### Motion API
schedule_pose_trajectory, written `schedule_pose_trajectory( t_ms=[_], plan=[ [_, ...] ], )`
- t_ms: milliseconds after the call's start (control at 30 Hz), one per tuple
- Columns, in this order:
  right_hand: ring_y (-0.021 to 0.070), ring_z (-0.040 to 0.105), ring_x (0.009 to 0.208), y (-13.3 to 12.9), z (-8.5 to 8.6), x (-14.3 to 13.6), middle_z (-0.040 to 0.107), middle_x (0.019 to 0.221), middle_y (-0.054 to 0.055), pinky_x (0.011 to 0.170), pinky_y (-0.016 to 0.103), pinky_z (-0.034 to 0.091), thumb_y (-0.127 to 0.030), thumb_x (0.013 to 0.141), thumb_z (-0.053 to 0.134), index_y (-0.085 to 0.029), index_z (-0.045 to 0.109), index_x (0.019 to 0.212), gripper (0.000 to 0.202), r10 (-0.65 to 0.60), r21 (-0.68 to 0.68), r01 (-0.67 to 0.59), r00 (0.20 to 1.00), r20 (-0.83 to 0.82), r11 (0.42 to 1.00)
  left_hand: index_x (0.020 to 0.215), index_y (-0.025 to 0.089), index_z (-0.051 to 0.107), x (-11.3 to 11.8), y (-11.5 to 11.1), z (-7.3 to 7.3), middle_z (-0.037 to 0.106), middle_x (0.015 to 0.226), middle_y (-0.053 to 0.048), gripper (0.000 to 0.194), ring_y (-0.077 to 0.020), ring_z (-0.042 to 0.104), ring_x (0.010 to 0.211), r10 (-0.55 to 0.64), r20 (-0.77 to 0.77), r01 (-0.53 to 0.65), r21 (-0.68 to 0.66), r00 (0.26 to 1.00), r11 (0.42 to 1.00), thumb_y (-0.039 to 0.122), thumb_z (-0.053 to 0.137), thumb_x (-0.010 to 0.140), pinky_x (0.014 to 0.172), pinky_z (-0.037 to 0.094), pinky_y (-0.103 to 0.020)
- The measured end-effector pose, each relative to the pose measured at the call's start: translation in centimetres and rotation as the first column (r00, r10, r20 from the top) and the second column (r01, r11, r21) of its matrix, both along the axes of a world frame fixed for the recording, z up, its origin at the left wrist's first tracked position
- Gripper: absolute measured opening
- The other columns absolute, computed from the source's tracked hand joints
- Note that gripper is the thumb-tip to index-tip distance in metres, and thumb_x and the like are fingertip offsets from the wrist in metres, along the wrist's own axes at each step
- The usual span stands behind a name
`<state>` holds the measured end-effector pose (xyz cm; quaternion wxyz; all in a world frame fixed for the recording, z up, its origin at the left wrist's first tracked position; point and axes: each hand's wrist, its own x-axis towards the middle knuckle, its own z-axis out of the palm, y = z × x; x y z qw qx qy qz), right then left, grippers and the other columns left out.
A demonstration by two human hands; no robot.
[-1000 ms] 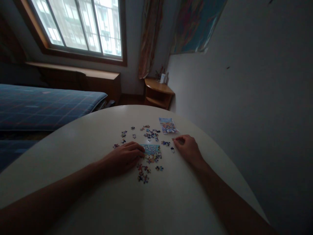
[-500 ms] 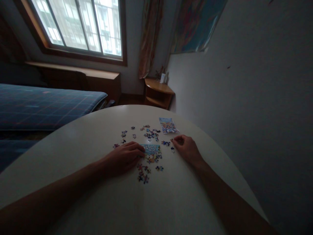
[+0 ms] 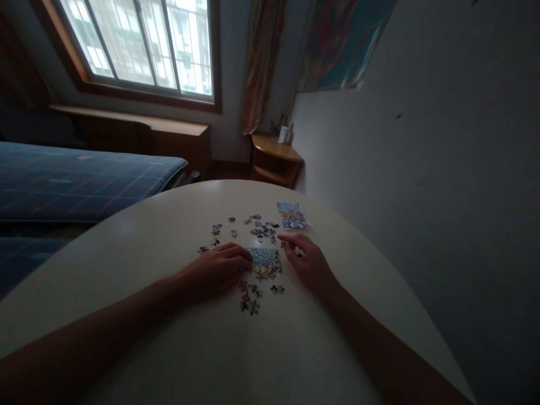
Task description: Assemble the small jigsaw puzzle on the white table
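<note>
A partly joined jigsaw puzzle (image 3: 265, 257) with a light blue upper band lies flat on the white table. At its left edge rests my left hand (image 3: 225, 265), palm down, with bent fingers lying over the edge and the thumb mostly hidden. Just right of the puzzle's upper corner is my right hand (image 3: 307, 260). A small reddish puzzle piece (image 3: 283, 244) shows between its thumb and index finger. Loose puzzle pieces (image 3: 264, 232) lie in a cluster beyond the puzzle, and more joined pieces (image 3: 250, 304) lie in front of it.
A creased picture sheet (image 3: 293, 216) lies beyond my right hand. Other pieces (image 3: 216, 229) are scattered at the far left, with a small pair (image 3: 277, 289) in front. The round table (image 3: 181, 349) stands beside a wall, with a plaid mattress (image 3: 84, 180) at the left.
My right hand has moved left toward the puzzle, with the small reddish piece at its fingertips. It now covers pieces that showed beside it. My left hand stays at the puzzle's edge.
</note>
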<state>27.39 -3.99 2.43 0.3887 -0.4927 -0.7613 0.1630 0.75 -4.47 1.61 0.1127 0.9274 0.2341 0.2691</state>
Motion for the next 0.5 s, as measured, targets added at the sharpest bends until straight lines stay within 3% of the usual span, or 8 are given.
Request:
schedule_pose_trajectory(
  t_ms=[100, 333, 500],
  plan=[
    [0.0185, 0.064, 0.088, -1.0, 0.0, -1.2, 0.069, 0.092, 0.005, 0.084, 0.033, 0.049, -0.025, 0.091, 0.053, -0.021, 0.071, 0.103, 0.022, 0.077, -0.012, -0.077, 0.997, -0.014, 0.997, 0.109, 0.020, 0.062, 0.1, 0.0, 0.0, 0.066, 0.114, -0.008, 0.021, -0.0198, 0.061, 0.105, 0.006, 0.003, -0.006, -0.001, 1.000, 1.000, 0.012, 0.048, 0.095, 0.092, 0.054, -0.037],
    [0.0168, 0.070, 0.082, -1.7, 0.0, -2.0, 0.074, 0.086, 0.002, 0.079, 0.030, 0.054, -0.030, 0.087, 0.066, -0.021, 0.065, 0.090, 0.010, 0.108, -0.133, -0.125, 0.986, -0.129, 0.983, 0.116, 0.019, 0.059, 0.2, -0.1, 0.0, 0.066, 0.114, -0.009, 0.024, -0.0202, 0.060, 0.106, 0.008, -0.030, -0.007, 0.023, 1.000, 1.000, 0.013, 0.048, 0.096, 0.092, 0.053, -0.036],
    [0.0189, 0.074, 0.082, -1.9, 0.0, -2.1, 0.078, 0.091, 0.004, 0.074, 0.031, 0.056, -0.029, 0.090, 0.061, -0.023, 0.067, 0.108, 0.020, 0.121, -0.229, -0.156, 0.980, -0.157, 0.961, 0.121, 0.019, 0.057, 0.2, 0.0, -0.3, 0.066, 0.114, -0.010, 0.028, -0.0205, 0.061, 0.106, 0.006, -0.043, -0.004, 0.042, 0.999, 0.999, 0.013, 0.048, 0.096, 0.092, 0.053, -0.037]
  ],
)
